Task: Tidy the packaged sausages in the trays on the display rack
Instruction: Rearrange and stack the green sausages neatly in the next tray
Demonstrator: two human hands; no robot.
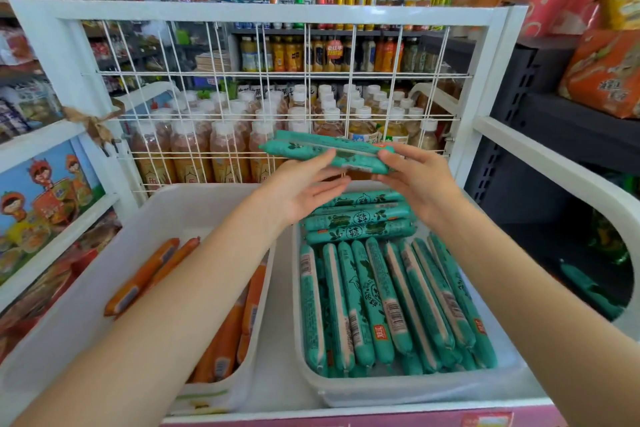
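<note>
Two clear plastic trays sit side by side on the white display rack. The right tray [408,392] holds several green packaged sausages [381,298], most lying lengthwise, a few crosswise at its far end. The left tray [86,305] holds orange packaged sausages [145,274], partly hidden by my left arm. Above the right tray I hold a small bunch of green sausages [322,149] level in the air. My right hand [415,180] grips their right end. My left hand [304,187] lies under their middle with straight fingers.
A white wire grid panel [277,97] stands right behind the trays, with bottled drinks [225,149] behind it. Snack bags [606,73] fill dark shelves at the right. A rack frame with a picture panel [45,204] is at the left.
</note>
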